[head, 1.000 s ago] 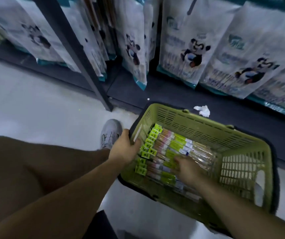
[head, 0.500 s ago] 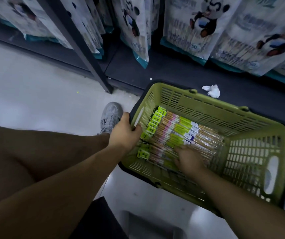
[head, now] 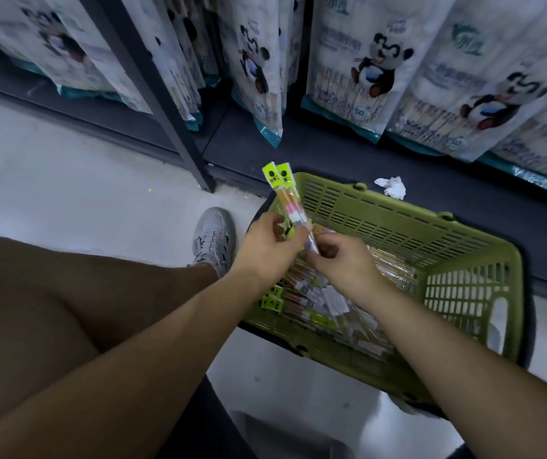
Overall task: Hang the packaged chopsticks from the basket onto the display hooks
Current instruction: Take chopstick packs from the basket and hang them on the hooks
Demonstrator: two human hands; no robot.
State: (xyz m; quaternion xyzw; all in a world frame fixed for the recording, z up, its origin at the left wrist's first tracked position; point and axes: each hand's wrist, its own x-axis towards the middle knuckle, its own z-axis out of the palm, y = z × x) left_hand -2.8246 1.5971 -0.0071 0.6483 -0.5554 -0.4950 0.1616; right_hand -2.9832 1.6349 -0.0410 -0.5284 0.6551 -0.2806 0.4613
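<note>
Over the floor [head: 100, 193] and green basket [head: 397, 226], left hand [head: 265, 246] and right hand [head: 345, 265] pinch 2 chopstick packets [head: 286, 190].

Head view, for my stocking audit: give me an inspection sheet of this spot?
Surface: pale floor; green basket sits by the dark shelf base.
Job's things: held packs, two yellow-green headers showing, raised over the basket; more basket packs lie inside.
Clutter: crumpled tissue on the shelf base.
Hands: left hand grips the held packs; right hand pinches their lower end.
Cables: nothing seen.
Surroundings: panda bags hang above; grey shoe beside the basket.
</note>
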